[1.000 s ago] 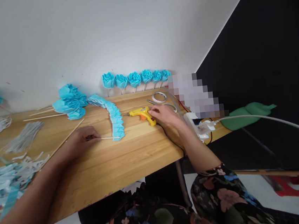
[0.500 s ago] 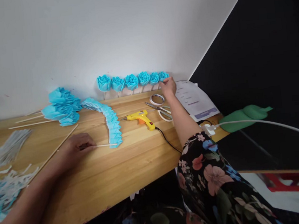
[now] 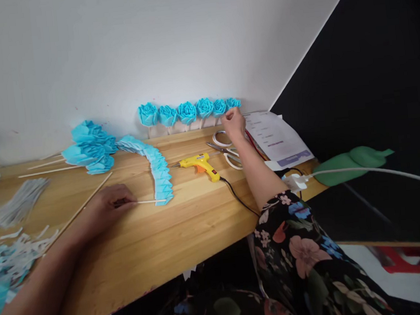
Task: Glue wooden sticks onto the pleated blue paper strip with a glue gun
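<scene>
My left hand (image 3: 105, 209) rests on the wooden table (image 3: 187, 229) with its fingers closed on a thin wooden stick (image 3: 145, 202). The stick's tip meets the lower end of a curved strip of folded blue paper (image 3: 157, 170). My right hand (image 3: 233, 122) is stretched to the back of the table. Its fingers are curled shut just below the right end of a row of blue paper roses (image 3: 188, 111) and above a white tape roll (image 3: 218, 138). What those fingers hold I cannot make out.
A yellow glue gun (image 3: 198, 162) with a black cord lies mid-table, scissors (image 3: 228, 155) beside it. A printed sheet (image 3: 275, 139), a white plug (image 3: 294, 181) and a green object (image 3: 351, 160) are at the right. Blue paper flowers (image 3: 90, 149), sticks (image 3: 48, 170) and paper strips (image 3: 17, 205) fill the left.
My right hand left the glue gun, reached to the right end of the rose row, then drew back slightly over the tape roll. My left hand stayed on the stick.
</scene>
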Demonstrator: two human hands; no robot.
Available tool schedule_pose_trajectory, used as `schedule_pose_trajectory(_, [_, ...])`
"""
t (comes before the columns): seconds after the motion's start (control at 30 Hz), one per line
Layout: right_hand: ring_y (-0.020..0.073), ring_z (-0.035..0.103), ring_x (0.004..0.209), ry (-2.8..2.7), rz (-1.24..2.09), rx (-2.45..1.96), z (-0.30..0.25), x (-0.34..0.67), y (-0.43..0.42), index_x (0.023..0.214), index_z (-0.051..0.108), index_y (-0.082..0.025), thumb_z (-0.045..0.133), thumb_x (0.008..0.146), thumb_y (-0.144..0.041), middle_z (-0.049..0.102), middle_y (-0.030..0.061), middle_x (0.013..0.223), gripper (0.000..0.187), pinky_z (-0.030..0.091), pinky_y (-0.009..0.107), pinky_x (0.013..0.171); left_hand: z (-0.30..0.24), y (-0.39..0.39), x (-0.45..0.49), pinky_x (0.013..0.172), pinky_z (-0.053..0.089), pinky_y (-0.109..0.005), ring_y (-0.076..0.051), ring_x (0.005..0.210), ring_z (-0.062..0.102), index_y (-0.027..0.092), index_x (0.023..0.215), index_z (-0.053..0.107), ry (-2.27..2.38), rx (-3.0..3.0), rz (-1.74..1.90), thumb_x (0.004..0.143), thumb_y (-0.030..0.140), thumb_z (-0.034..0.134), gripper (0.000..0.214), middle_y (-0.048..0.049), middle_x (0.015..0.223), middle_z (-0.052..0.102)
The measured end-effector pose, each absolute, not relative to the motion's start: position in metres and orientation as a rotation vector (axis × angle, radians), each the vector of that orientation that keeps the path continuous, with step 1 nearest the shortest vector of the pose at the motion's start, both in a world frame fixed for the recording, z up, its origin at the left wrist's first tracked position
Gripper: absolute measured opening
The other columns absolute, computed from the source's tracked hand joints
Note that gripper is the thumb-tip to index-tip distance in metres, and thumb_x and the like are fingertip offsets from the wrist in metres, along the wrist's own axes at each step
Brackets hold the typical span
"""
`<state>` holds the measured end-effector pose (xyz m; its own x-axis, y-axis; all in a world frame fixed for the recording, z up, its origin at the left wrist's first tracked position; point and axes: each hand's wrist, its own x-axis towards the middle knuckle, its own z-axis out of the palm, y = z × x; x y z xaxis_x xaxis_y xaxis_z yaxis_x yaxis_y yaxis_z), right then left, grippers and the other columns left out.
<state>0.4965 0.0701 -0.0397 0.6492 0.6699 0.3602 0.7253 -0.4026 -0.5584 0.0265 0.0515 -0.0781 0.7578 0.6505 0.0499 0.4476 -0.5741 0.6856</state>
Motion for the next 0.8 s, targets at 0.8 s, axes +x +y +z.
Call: schedule_pose_trajectory(0.8, [0.0257, 0.071, 0.091, -1.385, -0.005, -2.210, -0.030, 0.464, 0.072, 0.092, 0.079, -0.020, 0.065, 0.097, -0.049, 0.082, 0.0086, 0.100, 0.033, 0.048, 0.033, 0.078, -0.075, 0.048, 0.029, 0.067, 0.047, -0.026, -0.018, 0.075, 0.062, 0.017, 0.079, 0.072, 0.873, 2.220, 0.409, 0.090, 0.043, 0.064, 0.030, -0.0041, 0.080, 0.069])
